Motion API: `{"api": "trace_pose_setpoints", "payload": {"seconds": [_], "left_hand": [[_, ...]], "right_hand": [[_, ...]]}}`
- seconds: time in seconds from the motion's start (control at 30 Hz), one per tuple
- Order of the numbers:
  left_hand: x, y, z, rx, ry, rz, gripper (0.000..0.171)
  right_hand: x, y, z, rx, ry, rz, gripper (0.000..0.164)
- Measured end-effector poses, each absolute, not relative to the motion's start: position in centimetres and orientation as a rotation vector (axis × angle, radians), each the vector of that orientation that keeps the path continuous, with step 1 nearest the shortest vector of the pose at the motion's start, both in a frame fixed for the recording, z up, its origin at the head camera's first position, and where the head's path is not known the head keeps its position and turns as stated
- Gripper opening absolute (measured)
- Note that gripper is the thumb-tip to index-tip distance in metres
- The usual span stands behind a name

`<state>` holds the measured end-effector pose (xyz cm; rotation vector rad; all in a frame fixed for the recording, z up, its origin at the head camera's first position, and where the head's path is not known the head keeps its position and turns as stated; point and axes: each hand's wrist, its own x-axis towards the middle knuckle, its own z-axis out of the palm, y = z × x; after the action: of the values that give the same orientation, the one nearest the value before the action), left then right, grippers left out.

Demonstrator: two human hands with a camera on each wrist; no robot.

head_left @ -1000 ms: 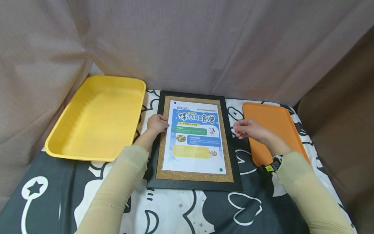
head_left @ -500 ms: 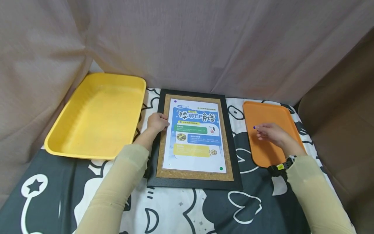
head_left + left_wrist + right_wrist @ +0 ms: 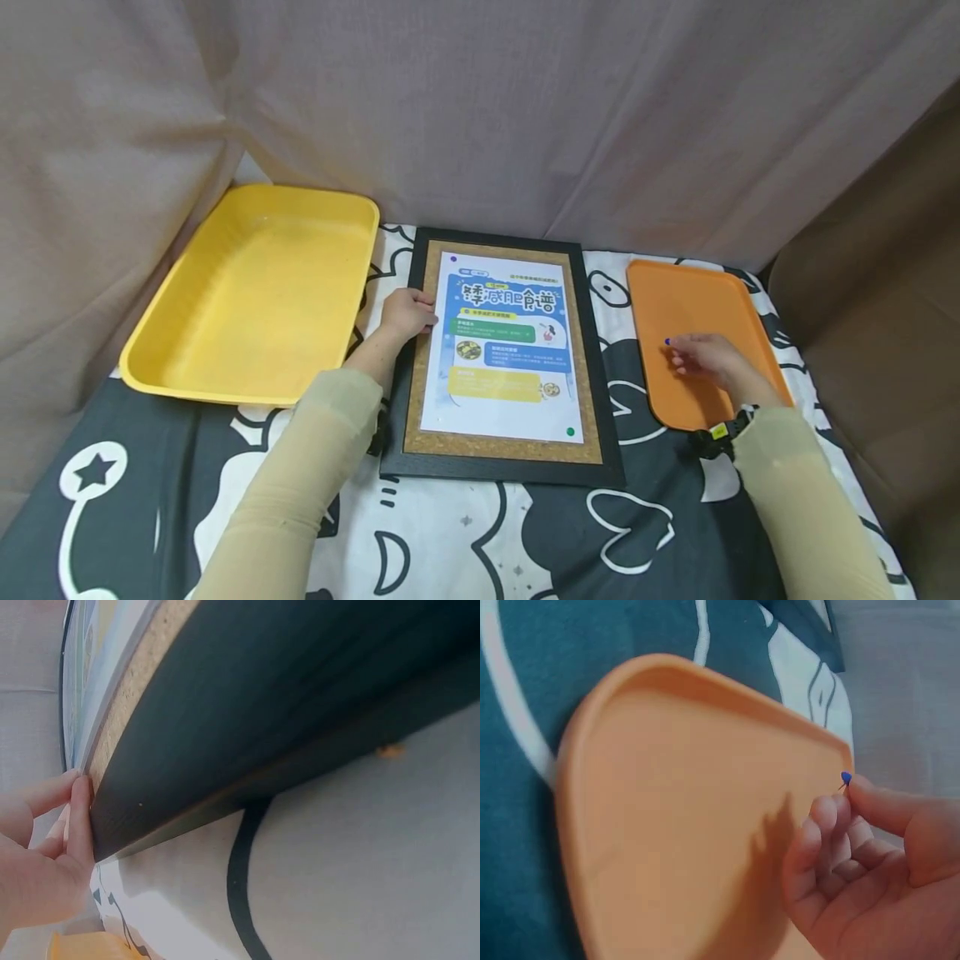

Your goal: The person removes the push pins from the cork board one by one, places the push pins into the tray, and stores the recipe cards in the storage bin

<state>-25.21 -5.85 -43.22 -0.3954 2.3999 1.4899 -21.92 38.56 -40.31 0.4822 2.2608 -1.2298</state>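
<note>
A black-framed cork board (image 3: pixel 502 469) lies on the patterned cloth. On its cork is a printed poster (image 3: pixel 491 417) with blue, green and yellow blocks. A purple pushpin (image 3: pixel 453 259) sits at the poster's top left corner, a green pushpin (image 3: pixel 571 432) at its bottom right. My left hand (image 3: pixel 407 313) rests at the board's left side; in the left wrist view its fairly straight fingers (image 3: pixel 80 817) touch the cork beside the poster's edge. Over the orange tray (image 3: pixel 675 292), my right hand (image 3: pixel 705 358) pinches a blue pushpin (image 3: pixel 846 778), its point bare.
A deep yellow tray (image 3: pixel 247 300) stands to the left of the board. The orange tray lies close to the board's right side. Behind everything hangs a grey-brown curtain (image 3: pixel 480 117). Black and white cloth (image 3: pixel 450 533) covers the table.
My right hand has moved right with the blue pushpin, from beside the board's right edge to over the orange tray. My left hand has stayed at the board's left side.
</note>
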Motion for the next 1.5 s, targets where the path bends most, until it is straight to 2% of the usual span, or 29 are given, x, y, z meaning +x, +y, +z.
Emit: {"api": "trace_pose_setpoints", "payload": {"seconds": [0.47, 1.0, 1.23, 1.5], "left_hand": [[-25.4, -6.0, -43.6, -0.374, 2.392, 1.506, 0.028], [-25.5, -6.0, -43.7, -0.378, 2.402, 1.488, 0.029], [-25.4, -6.0, -43.6, -0.395, 2.393, 1.484, 0.028], [-25.4, -6.0, -43.4, -0.379, 2.395, 1.483, 0.027]], "right_hand": [[-21.6, 37.8, -41.7, 0.578, 2.431, -0.973, 0.041], [-21.5, 38.2, -40.3, 0.645, 2.568, -0.977, 0.043], [-20.4, 35.7, -37.9, 0.386, 2.683, -0.922, 0.048], [-18.0, 32.2, -37.7, 0.084, 2.64, -0.918, 0.04]]}}
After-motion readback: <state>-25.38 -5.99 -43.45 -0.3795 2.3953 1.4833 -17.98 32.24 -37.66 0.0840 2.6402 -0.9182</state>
